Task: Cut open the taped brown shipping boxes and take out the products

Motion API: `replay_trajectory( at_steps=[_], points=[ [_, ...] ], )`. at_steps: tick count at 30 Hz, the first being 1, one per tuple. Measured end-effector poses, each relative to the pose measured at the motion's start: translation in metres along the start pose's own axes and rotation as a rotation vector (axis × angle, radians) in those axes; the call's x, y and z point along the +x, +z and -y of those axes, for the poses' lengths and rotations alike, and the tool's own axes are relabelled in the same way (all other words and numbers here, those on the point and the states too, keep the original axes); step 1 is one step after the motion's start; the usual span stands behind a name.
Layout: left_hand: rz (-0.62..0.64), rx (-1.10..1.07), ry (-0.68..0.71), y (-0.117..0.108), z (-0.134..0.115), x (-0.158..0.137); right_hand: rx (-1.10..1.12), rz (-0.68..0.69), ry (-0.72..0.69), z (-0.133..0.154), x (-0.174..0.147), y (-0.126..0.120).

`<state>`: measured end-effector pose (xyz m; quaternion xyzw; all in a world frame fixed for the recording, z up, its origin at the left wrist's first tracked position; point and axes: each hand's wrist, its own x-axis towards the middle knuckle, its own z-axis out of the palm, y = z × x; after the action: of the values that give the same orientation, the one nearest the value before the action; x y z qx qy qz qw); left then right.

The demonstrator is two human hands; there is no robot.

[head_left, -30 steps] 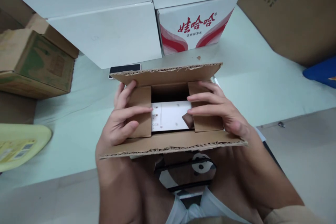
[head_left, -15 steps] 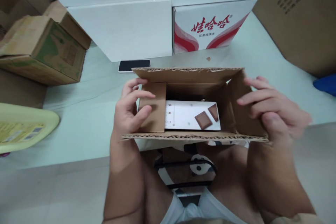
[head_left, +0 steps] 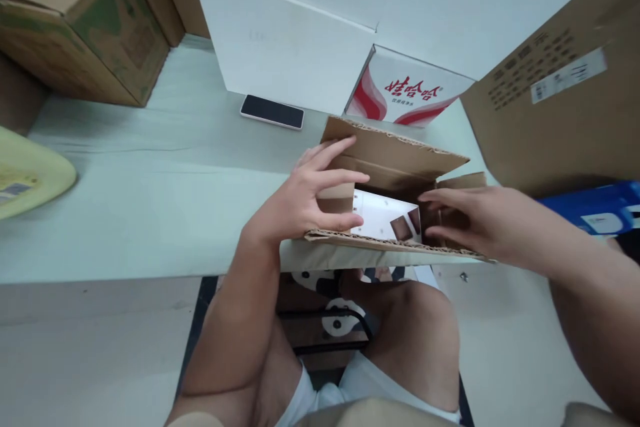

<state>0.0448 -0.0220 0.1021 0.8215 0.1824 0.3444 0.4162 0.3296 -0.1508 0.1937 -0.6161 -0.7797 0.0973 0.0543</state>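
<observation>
An open cardboard box (head_left: pixel 395 153) stands at the table's near edge with its long flaps raised. Inside it lies a white box (head_left: pixel 373 212) printed with brown squares. Over the carton's left end, my left hand (head_left: pixel 320 193) spreads its fingers, resting on the folded-in end flap. My right hand (head_left: pixel 470 217) reaches in at the right end, fingers apart and slightly bent beside the white box's right edge. Its fingertips are partly inside the carton, and whether they touch the white box I cannot tell.
A phone (head_left: pixel 273 111) lies on the table (head_left: pixel 200 173) before stacked white cartons (head_left: pixel 290 47). Brown boxes (head_left: pixel 115 33) and a yellow bottle (head_left: pixel 35 170) are at the left. A large brown carton (head_left: pixel 550 100) and a blue package (head_left: pixel 595 207) are at the right.
The view has turned toward the right. My right hand has left the right end flap and moved into the carton's opening; that flap now leans outward. My left hand stays at the left end.
</observation>
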Motion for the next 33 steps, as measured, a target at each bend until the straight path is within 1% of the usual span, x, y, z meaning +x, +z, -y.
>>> replay_trajectory(
  at_steps=[2, 3, 4, 7, 10, 12, 14, 17, 19, 22, 23, 25, 26, 28, 30, 32, 33],
  points=[
    [0.024, 0.026, -0.003, 0.001, -0.002, -0.001, -0.082, 0.229, -0.042, 0.012, 0.019, 0.004],
    [0.028, 0.032, -0.01, 0.002, -0.003, -0.002, -0.103, 0.29, -0.036, 0.016, 0.027, 0.006],
    [0.027, 0.035, -0.018, 0.003, -0.003, -0.002, -0.131, 0.316, -0.021, 0.019, 0.033, 0.009],
    [0.021, 0.043, -0.03, 0.006, -0.002, -0.004, -0.259, 0.314, 0.012, 0.019, 0.039, 0.021],
    [0.034, 0.057, -0.04, 0.008, 0.0, -0.005, -0.371, 0.289, 0.019, 0.01, 0.034, 0.031],
    [0.027, 0.054, -0.045, 0.007, 0.001, -0.005, -0.418, 0.251, 0.038, 0.004, 0.03, 0.036],
    [0.007, 0.046, -0.035, 0.007, 0.001, -0.004, -0.42, 0.211, 0.051, -0.001, 0.028, 0.036],
    [-0.007, 0.051, -0.02, 0.005, 0.0, -0.003, -0.368, 0.092, 0.005, -0.006, 0.025, 0.024],
    [-0.03, 0.057, -0.029, 0.004, 0.0, -0.003, -0.297, -0.042, -0.088, -0.008, 0.021, 0.009],
    [-0.13, 0.008, -0.001, 0.002, 0.003, -0.002, -0.183, -0.253, -0.211, -0.013, 0.01, -0.015],
    [-0.161, -0.018, 0.026, 0.001, 0.005, -0.002, -0.144, -0.321, -0.218, -0.016, 0.004, -0.02],
    [-0.168, -0.05, 0.079, -0.001, 0.007, -0.002, -0.043, -0.445, -0.161, -0.024, -0.008, -0.023],
    [-0.142, -0.05, 0.103, -0.003, 0.007, -0.003, 0.02, -0.501, -0.115, -0.029, -0.014, -0.02],
    [-0.056, -0.028, 0.143, -0.006, 0.002, -0.004, 0.129, -0.621, -0.057, -0.04, -0.023, -0.007],
    [0.016, 0.005, 0.146, -0.009, -0.005, -0.006, 0.205, -0.742, -0.046, -0.049, -0.027, 0.012],
    [0.041, 0.047, 0.112, -0.01, -0.013, -0.007, 0.29, -0.842, -0.028, -0.055, -0.024, 0.03],
    [0.033, 0.065, 0.096, -0.01, -0.015, -0.008, 0.349, -0.882, -0.007, -0.055, -0.021, 0.036]
  ],
)
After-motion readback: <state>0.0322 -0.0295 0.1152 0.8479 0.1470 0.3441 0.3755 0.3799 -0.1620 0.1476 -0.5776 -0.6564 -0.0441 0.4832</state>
